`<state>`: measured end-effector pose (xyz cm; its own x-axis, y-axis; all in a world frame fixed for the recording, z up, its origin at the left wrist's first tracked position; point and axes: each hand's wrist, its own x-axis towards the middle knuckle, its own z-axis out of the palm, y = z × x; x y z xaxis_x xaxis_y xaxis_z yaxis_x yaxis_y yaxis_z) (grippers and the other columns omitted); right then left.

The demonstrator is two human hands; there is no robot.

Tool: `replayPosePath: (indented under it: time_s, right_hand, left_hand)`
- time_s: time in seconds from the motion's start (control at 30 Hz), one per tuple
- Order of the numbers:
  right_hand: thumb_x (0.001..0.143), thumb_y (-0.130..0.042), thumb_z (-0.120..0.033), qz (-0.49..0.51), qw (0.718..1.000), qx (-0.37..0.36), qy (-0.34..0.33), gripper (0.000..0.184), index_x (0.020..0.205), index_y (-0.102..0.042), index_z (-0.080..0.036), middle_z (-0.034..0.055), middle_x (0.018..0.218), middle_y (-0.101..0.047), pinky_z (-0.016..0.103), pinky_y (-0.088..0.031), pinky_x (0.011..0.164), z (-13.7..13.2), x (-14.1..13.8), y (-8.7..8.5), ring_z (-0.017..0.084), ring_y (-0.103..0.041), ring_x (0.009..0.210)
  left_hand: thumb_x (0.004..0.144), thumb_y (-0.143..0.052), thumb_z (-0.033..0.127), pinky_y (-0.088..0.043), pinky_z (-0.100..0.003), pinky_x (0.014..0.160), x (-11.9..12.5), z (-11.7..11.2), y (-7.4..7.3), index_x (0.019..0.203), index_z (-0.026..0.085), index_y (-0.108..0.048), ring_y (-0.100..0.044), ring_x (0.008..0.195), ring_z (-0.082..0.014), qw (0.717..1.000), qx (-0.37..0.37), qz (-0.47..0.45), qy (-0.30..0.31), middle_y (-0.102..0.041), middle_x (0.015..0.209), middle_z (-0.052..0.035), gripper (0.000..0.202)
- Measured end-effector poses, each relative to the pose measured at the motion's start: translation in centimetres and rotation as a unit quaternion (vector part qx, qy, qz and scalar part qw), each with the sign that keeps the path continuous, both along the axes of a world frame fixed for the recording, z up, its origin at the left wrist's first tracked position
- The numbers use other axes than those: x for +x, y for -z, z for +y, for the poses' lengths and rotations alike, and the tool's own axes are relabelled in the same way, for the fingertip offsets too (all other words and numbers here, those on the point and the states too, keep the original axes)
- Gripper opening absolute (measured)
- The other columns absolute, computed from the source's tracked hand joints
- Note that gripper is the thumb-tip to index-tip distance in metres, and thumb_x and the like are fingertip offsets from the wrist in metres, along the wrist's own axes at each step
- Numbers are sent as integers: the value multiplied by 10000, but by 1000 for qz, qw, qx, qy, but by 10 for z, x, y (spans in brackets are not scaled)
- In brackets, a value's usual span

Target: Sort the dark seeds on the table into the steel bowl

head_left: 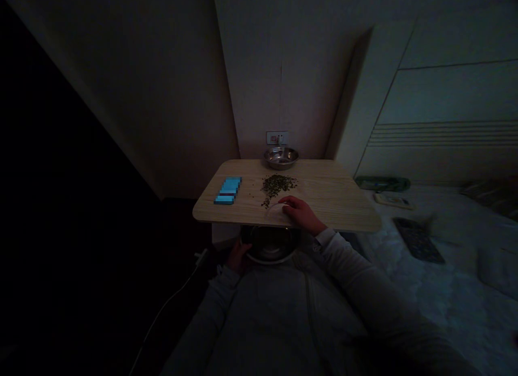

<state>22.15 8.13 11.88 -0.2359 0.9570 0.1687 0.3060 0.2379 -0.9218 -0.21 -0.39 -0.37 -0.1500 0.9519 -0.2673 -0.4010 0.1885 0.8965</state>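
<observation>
A spread of small dark green, seed-like bits (277, 184) lies on the middle of the light wooden tabletop (332, 203). Near the table's front edge, my right hand (301, 214) is closed on a pale piece with a curved edge (276, 210), just in front of the bits. Dim light hides its exact kind. Below that edge, close to my body, sits a large bowl (271, 252) with a shiny rim, partly covered by the tabletop. My left hand (238, 257) grips its left side, the fingers dim and partly hidden.
A shiny metal bowl (281, 158) stands at the table's back, below a wall socket (277, 137). A lit phone (227, 191) lies on the left. To the right is a bed (424, 300) with a green bottle (382, 183); a white cable (170, 298) hangs at lower left.
</observation>
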Motion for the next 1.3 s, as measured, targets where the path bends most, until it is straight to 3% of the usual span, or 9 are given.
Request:
replayPosePath:
  time_s: [0.2, 0.37, 0.5, 0.6, 0.8, 1.0, 1.17, 1.3]
  right_hand:
    - [695, -554, -256, 5, 1000, 9, -6, 272, 924, -689, -198, -19, 708, -616, 291, -439, 693, -2, 0, -2, 165, -554, 709]
    - [698, -559, -233, 4, 1000, 3, 3, 266, 925, -693, -193, -28, 685, -610, 284, -443, 682, -2, 0, -3, 155, -547, 685]
    - [707, -566, -240, -3, 1000, -2, 8, 261, 928, -696, -191, -30, 672, -597, 291, -445, 690, -3, 0, -4, 156, -538, 677]
    - [706, -560, -251, 3, 1000, -9, 4, 280, 942, -693, -182, -16, 703, -608, 299, -446, 699, -2, 0, -3, 166, -547, 698]
    - [698, -561, -263, -3, 1000, -5, 5, 291, 946, -696, -195, -21, 680, -588, 299, -437, 685, 0, 1, 0, 170, -534, 685]
    - [700, -555, -269, 3, 1000, 5, -6, 276, 929, -688, -193, -21, 683, -589, 295, -432, 676, -1, 1, 0, 167, -540, 685]
    - [697, -553, -265, 2, 1000, 4, -2, 270, 925, -682, -201, -36, 656, -582, 276, -421, 644, -2, 1, -1, 156, -538, 661]
    - [692, -554, -268, 2, 1000, -1, -2, 274, 924, -682, -197, -38, 649, -575, 282, -421, 657, -2, 0, -1, 158, -533, 657]
  left_hand:
    - [573, -791, 249, -481, -436, 968, 1, -3, -3, 935, 247, -694, -637, 1125, -314, 1000, 11, -19, 7, -738, 983, -69, 374]
    - [476, -810, 84, -450, -395, 1028, -12, -5, -10, 824, 245, -700, -584, 1224, -311, 1000, 17, -1, 11, -741, 976, -65, 400]
    - [555, -802, 211, -486, -435, 984, -6, -4, -8, 834, 237, -705, -627, 1152, -324, 1000, 9, -4, 0, -742, 952, -57, 297]
    - [526, -809, 165, -477, -391, 998, -1, -3, -3, 818, 228, -700, -622, 1165, -304, 1000, 22, 10, -5, -745, 984, -62, 317]
    - [580, -803, 274, -531, -428, 894, 4, 0, 5, 1032, 237, -685, -686, 1016, -291, 999, -26, -47, 2, -754, 946, -52, 469]
    - [544, -813, 280, -519, -414, 916, 2, -1, 0, 921, 225, -680, -667, 1069, -296, 999, -16, -39, -14, -750, 966, -55, 404]
    - [541, -816, 302, -537, -423, 882, 2, -2, -4, 980, 241, -677, -684, 1028, -291, 998, -30, -50, -6, -754, 982, -47, 464]
    - [517, -831, 303, -542, -407, 876, 3, -4, -10, 925, 224, -679, -685, 1025, -296, 999, -33, -43, -7, -762, 952, -40, 443]
